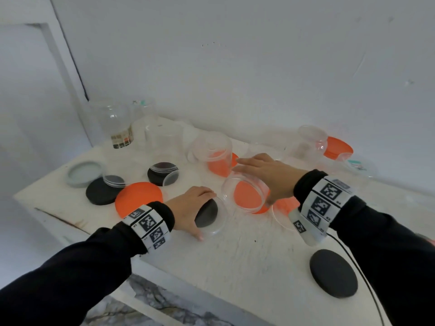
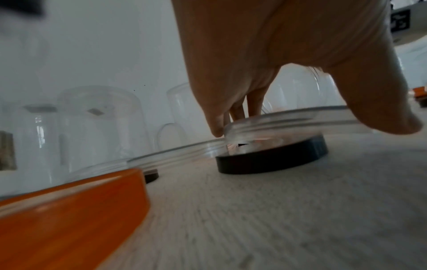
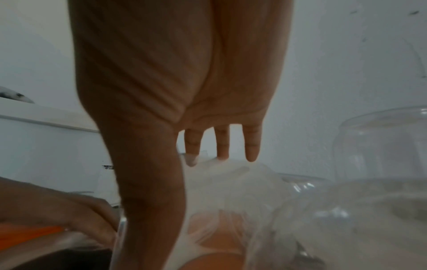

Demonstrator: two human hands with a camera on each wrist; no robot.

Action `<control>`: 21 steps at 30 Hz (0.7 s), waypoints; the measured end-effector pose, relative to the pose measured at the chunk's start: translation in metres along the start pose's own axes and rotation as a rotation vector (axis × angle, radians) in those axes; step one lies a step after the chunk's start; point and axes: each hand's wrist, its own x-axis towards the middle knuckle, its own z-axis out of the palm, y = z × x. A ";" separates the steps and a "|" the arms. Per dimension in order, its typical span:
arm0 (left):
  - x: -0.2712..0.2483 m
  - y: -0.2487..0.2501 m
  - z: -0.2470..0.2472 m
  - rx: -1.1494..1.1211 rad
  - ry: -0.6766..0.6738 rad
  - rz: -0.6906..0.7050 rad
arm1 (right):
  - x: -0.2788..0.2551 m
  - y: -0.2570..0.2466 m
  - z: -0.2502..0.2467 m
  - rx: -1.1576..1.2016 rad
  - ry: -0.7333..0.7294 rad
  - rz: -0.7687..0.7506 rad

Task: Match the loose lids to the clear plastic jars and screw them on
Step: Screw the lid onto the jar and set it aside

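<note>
A shallow clear jar point(image 1: 217, 221) sits tilted over a black lid point(image 1: 207, 214) on the white table point(image 1: 247, 262). My left hand point(image 1: 205, 216) grips this jar's rim, thumb on the near side and fingers point(image 2: 217, 127) curled over the far side. In the left wrist view the jar rim point(image 2: 289, 118) leans on the black lid point(image 2: 272, 160). Just to the right, a clear jar point(image 1: 244, 184) with an orange lid point(image 1: 247, 196) lies on its side. My right hand point(image 1: 254, 184) rests on it with straight fingers point(image 3: 251, 146) spread on top.
Loose on the table are an orange lid point(image 1: 138, 198), black lids point(image 1: 101, 191) point(image 1: 333, 272) and a grey-rimmed lid point(image 1: 83, 172). Several clear jars point(image 1: 115, 123) crowd the back by the wall, some on orange lids point(image 1: 337, 147). A black cable point(image 1: 353, 267) runs at the right.
</note>
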 end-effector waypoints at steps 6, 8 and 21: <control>-0.019 -0.011 -0.012 -0.109 0.037 -0.001 | 0.003 -0.002 0.001 -0.076 0.012 0.011; -0.027 -0.016 -0.016 -0.119 0.057 -0.004 | 0.005 -0.002 0.001 -0.083 0.036 0.007; -0.055 -0.027 -0.020 -0.196 0.230 -0.109 | 0.007 -0.008 0.006 0.084 0.177 -0.051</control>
